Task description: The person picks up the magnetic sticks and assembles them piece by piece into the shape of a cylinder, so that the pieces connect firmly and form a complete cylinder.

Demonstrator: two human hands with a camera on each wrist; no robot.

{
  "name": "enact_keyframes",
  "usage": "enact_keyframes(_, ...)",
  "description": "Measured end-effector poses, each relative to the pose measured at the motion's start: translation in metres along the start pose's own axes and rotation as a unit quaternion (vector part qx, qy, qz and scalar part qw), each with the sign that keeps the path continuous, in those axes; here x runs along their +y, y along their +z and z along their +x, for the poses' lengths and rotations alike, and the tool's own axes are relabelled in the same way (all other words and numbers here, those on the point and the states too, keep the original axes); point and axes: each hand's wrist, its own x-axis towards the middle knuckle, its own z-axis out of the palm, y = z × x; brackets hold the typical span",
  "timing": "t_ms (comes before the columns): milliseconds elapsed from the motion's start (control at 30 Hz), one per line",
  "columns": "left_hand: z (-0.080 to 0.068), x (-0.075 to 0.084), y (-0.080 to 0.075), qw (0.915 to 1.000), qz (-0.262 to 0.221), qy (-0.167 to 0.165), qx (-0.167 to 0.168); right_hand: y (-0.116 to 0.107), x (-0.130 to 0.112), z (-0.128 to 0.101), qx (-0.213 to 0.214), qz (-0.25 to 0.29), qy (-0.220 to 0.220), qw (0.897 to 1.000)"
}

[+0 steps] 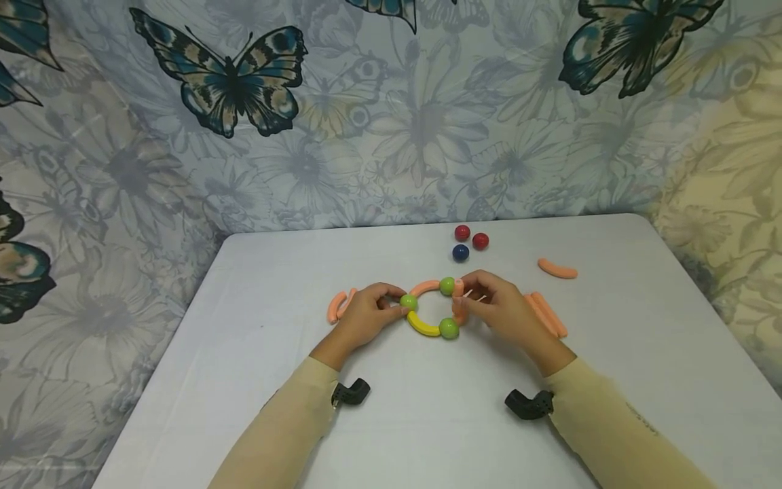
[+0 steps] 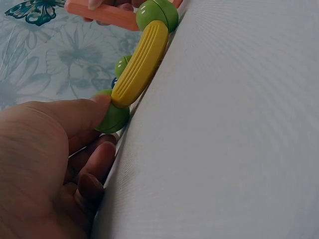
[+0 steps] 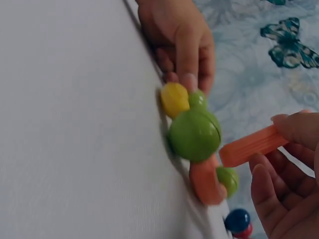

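Nearest the lens, at the bottom of the frame, my cream sleeves [image 1: 287,435] run up the white table [image 1: 641,380] toward my hands. My left hand [image 1: 366,316] pinches the green ball [image 1: 408,301] at the left of the ring with thumb and fingertips, which I judge steadies the whole loop. My right hand [image 1: 497,305] pinches a straight orange stick [image 3: 251,146] near the ring's right side, angled toward the gap there.

The ring sits mid-table at the centre of the frame: a ribbed yellow curve [image 1: 423,325] along the bottom, an orange curve [image 1: 424,288] on top, three green balls as joints, glossy plastic.

Further out, orange pieces [image 1: 339,305] lie to the left, more orange sticks [image 1: 546,313] to the right, another one [image 1: 557,269] at upper right, and two red balls [image 1: 471,237] with a blue ball [image 1: 461,252] above the ring.
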Motion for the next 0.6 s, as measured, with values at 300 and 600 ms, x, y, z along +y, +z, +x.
enact_keyframes(300, 0.001, 0.0, 0.0, 0.9999, 0.004, 0.008, 0.008, 0.026, -0.02, 0.025, -0.038, 0.024, -0.025, 0.999)
enact_keyframes(600, 0.001, 0.0, -0.001, 0.9998, 0.005, 0.017, 0.006, 0.041, -0.026, 0.043, -0.022, 0.027, -0.022, 0.999)
